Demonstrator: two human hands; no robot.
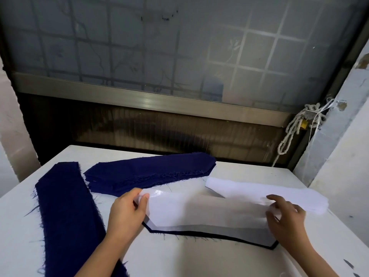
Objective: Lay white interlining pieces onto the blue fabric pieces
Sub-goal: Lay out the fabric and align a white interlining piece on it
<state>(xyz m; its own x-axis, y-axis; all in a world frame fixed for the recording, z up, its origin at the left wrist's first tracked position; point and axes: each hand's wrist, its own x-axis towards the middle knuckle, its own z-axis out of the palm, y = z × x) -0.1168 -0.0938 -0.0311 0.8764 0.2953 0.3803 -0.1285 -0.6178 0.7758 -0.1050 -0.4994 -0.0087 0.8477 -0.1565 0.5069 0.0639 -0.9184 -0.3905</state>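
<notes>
**Interlining held over a blue piece**

Both forearms reach in from the near edge. The left hand (pixel 127 210) pinches the left end of one white interlining piece (pixel 199 210). The right hand (pixel 287 218) pinches its right end with curled fingers. The piece's near edge rests on one blue fabric piece (pixel 148 224) on the table (pixel 199 260). One blue stack (pixel 151 172) lies far, one blue strip (pixel 65 212) left, one white interlining stack (pixel 249 191) right.

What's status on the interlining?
Left hand and right hand pinching ends of white interlining piece. Near edge down on blue fabric piece, far edge lifted. Nothing blocking.
</notes>
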